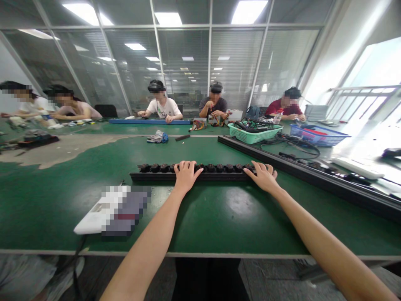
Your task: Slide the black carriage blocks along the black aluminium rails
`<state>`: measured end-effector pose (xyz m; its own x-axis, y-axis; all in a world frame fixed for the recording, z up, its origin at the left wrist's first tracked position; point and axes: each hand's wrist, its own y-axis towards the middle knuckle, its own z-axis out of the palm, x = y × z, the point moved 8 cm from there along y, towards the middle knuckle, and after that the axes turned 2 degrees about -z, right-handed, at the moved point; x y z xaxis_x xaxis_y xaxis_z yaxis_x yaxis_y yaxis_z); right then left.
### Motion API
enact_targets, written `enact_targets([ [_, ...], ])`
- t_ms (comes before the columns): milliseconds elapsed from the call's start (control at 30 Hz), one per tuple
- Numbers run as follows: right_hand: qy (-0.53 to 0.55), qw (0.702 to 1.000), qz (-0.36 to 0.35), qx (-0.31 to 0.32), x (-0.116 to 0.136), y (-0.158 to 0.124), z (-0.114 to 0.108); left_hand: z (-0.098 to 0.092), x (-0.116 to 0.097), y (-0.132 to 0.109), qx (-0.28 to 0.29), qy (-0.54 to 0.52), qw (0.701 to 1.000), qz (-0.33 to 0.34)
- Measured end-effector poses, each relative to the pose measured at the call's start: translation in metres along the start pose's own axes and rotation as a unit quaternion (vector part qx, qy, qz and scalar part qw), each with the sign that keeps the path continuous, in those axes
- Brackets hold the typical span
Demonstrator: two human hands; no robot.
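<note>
Resting | left hand point(186, 176), right hand point(263, 176) spread | black parts row point(219, 168), some hidden underneath

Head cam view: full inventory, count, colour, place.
Green workbench: 1, green, centre of view.
Black rail with round dark parts: 1, black, mid-bench under the hands.
Blurred flat white object: 1, white and grey, front left of bench.
Plastic basket of black cables: 1, green, far right.
Plastic crate: 1, blue, right of it.
Crumpled cloth bundle: 1, blue and white, beyond the rail.
Seated co-workers: 5, far side and left.
Left hand: 1, bare, resting on rail.
Right hand: 1, bare, resting on rail.
</note>
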<state>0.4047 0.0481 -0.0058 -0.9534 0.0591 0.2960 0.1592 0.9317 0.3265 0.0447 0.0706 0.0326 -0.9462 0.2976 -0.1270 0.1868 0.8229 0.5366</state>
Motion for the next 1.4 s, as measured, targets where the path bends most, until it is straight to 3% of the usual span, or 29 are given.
enact_targets([
  [433,0.007,0.998,-0.040,-0.051,-0.003,0.015,0.002,0.006,-0.005,0.004,-0.004,-0.012,1.000,0.016],
  [867,0.001,0.989,-0.134,-0.062,0.034,0.002,-0.005,0.005,-0.008,0.005,-0.013,-0.012,1.000,0.023],
  [1100,0.055,0.991,-0.053,-0.107,0.020,0.007,0.003,0.004,-0.009,0.003,-0.010,-0.018,0.999,0.024],
  [1400,0.012,0.995,-0.051,-0.086,0.024,0.010,0.000,0.004,-0.008,0.003,-0.007,-0.021,1.000,0.017],
])
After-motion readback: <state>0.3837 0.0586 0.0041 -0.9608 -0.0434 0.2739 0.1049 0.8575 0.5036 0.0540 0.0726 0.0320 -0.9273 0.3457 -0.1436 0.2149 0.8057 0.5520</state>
